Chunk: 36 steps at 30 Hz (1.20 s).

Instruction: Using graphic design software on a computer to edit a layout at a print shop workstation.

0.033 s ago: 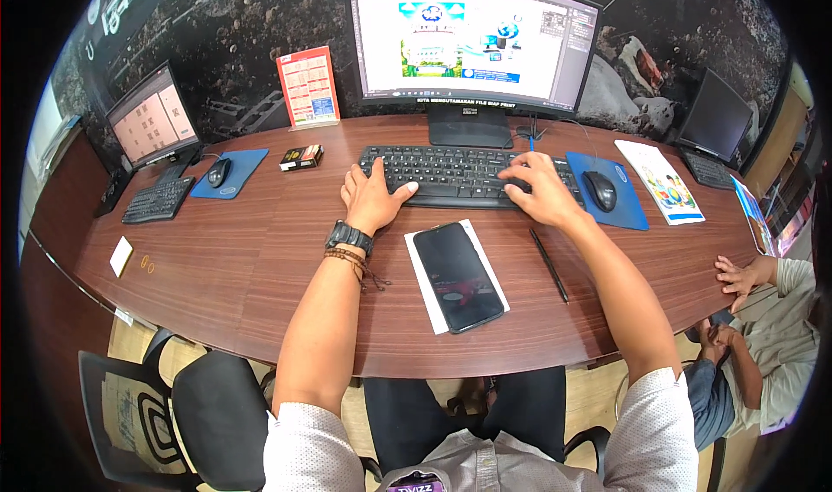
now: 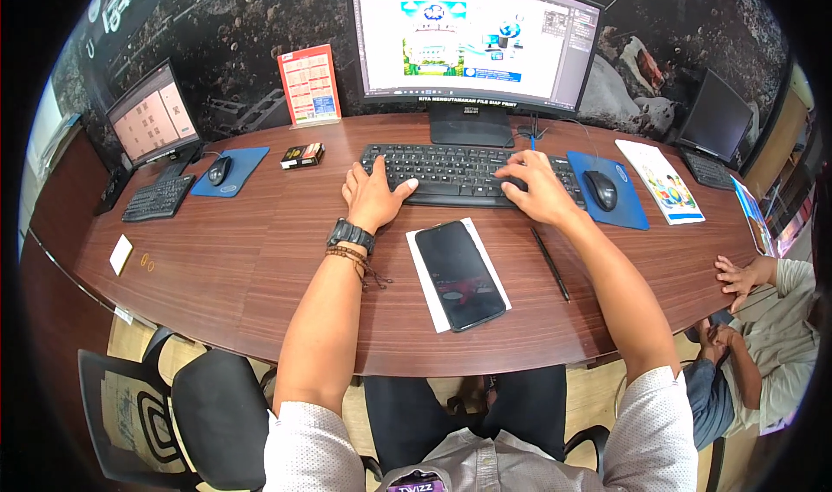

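Both my hands rest on a black keyboard. My left hand, with a black watch and beaded bracelets at the wrist, lies over the keyboard's left end, fingers spread and thumb stretched toward the lower keys. Over the right part of the keys, my right hand has its fingers apart and bent, and it holds nothing. A large curved monitor stands behind, showing a colourful page layout. Right of the keyboard is a black mouse on a blue mouse pad. I cannot see exactly which keys are under my fingertips.
Nearer me lie a dark phone on white paper and a black pen. A small box and a red-framed stand are at left. Another person's hand rests on the table's right edge.
My right hand's fingers have shifted very slightly over the keys. On the monitor, the lettering in the left page looks different. My left hand stays in place.
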Available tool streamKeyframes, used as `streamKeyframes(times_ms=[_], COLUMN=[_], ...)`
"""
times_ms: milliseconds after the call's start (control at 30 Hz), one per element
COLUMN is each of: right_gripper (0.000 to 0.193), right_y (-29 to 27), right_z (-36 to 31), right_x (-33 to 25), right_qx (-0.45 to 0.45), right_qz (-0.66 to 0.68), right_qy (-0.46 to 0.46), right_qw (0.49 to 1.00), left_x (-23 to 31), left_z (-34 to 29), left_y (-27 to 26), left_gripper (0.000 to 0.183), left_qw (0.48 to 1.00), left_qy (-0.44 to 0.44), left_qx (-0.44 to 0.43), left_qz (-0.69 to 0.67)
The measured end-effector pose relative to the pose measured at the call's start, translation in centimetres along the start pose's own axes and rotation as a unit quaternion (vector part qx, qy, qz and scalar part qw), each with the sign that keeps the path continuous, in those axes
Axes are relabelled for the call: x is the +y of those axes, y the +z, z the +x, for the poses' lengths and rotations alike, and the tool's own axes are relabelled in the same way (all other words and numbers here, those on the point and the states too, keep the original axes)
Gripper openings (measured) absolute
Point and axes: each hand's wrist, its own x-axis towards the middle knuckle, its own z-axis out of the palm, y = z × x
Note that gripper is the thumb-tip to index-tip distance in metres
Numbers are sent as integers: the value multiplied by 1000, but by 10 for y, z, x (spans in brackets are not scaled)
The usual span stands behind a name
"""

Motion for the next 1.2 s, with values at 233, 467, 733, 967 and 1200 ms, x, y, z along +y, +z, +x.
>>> streamKeyframes(times_ms=[233,467,733,967,1200], right_gripper=[28,31,26,33,25], right_y=[35,70,75,45,-29], right_z=[39,61,71,60,-5], right_x=[-9,-24,-28,-13,75], right_qx=[6,34,36,21,149], right_qz=[-16,-53,-116,-13,-105], right_qy=[47,31,22,1,122], right_qw=[999,997,992,1000,976], left_x=[-11,-6,-8,-10,-9], left_z=[18,12,13,12,13], left_y=[5,4,7,5,9], left_gripper=[50,50,52,50,48], left_qw=[999,998,998,999,998], left_qy=[-12,-13,-2,-7,7], left_qx=[37,55,56,45,54], left_qz=[-16,-23,-12,-7,-7])
